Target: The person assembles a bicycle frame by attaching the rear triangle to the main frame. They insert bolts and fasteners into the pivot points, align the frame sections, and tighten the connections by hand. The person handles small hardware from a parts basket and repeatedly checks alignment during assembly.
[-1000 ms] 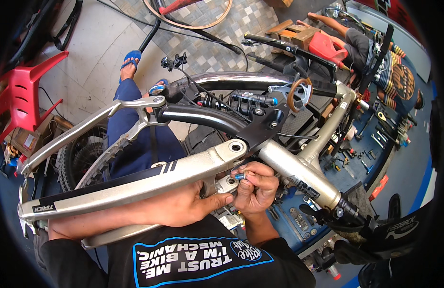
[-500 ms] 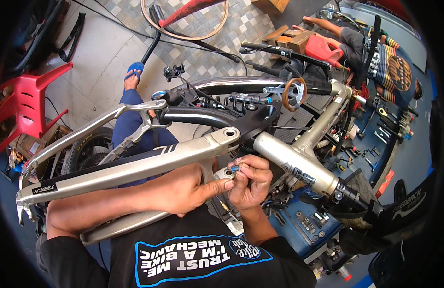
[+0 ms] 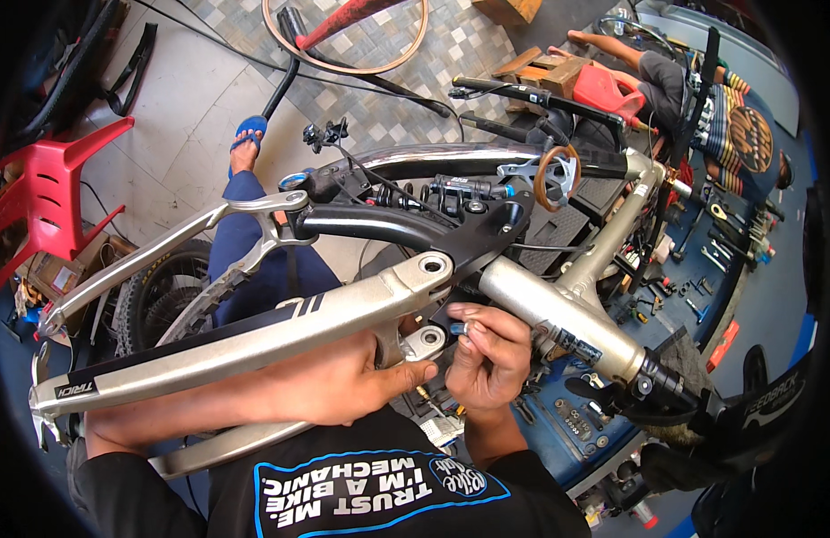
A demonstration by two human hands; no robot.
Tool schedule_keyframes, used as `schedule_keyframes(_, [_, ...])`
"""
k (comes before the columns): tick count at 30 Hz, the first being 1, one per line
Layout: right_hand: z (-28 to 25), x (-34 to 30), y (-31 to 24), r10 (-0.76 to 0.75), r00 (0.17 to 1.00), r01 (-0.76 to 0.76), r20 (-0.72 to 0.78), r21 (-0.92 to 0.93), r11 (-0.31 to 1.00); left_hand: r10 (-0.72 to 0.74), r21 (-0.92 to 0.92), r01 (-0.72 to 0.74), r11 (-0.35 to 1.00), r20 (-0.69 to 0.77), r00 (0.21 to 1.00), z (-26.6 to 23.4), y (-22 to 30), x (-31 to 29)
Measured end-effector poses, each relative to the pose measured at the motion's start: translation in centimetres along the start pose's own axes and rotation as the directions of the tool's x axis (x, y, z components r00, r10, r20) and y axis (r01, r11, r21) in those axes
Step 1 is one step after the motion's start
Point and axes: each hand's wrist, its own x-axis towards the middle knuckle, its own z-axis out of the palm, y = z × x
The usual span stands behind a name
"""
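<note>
A silver bicycle swingarm (image 3: pixel 254 327) with a black strip lies across in front of me. My left hand (image 3: pixel 343 381) is closed round its near side, thumb beside the silver pivot lug (image 3: pixel 425 339). Just right of that lug, my right hand (image 3: pixel 491 359) pinches a small blue-and-silver cylindrical piece (image 3: pixel 460 329) between thumb and fingers. The piece is apart from the lug. Beyond my hands is the main bike frame, with a silver tube (image 3: pixel 558 314), a black linkage (image 3: pixel 496 229) and a rear shock (image 3: pixel 455 193).
The repair stand clamp (image 3: pixel 670 394) holds the frame at right. A blue workbench (image 3: pixel 702 269) carries many tools. Another person (image 3: pixel 738 134) is at upper right by a red jug (image 3: pixel 608 94). A red plastic chair (image 3: pixel 56 193) and a wheel (image 3: pixel 164 296) stand left.
My right hand has moved right with the small cylindrical piece, away from the pivot lug, whose hole now shows. My left hand keeps its hold on the swingarm.
</note>
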Motion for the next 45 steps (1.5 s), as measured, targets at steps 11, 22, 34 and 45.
schedule_keyframes(11, [-0.3,-0.9,1.8,-0.080,0.997,0.080,0.001,-0.131,0.988,0.116,0.179,-0.082,0.980,-0.189,0.975,0.3,-0.5,0.0])
schedule_keyframes(22, [-0.7,-0.9,1.8,-0.056,0.998,0.060,0.042,-0.105,0.993,0.125,0.097,-0.110,0.989,-0.161,0.979,0.2,-0.9,0.3])
schedule_keyframes(34, [1.0,-2.6,2.7,-0.050,0.994,0.057,-0.099,0.067,0.996,0.075,0.139,-0.046,0.989,-0.211,0.975,0.2,0.5,0.3])
schedule_keyframes(45, [1.4,-2.2,2.8,-0.076,0.990,0.092,-0.121,0.131,0.987,0.065,0.104,-0.046,0.994,-0.193,0.979,0.4,0.4,0.7])
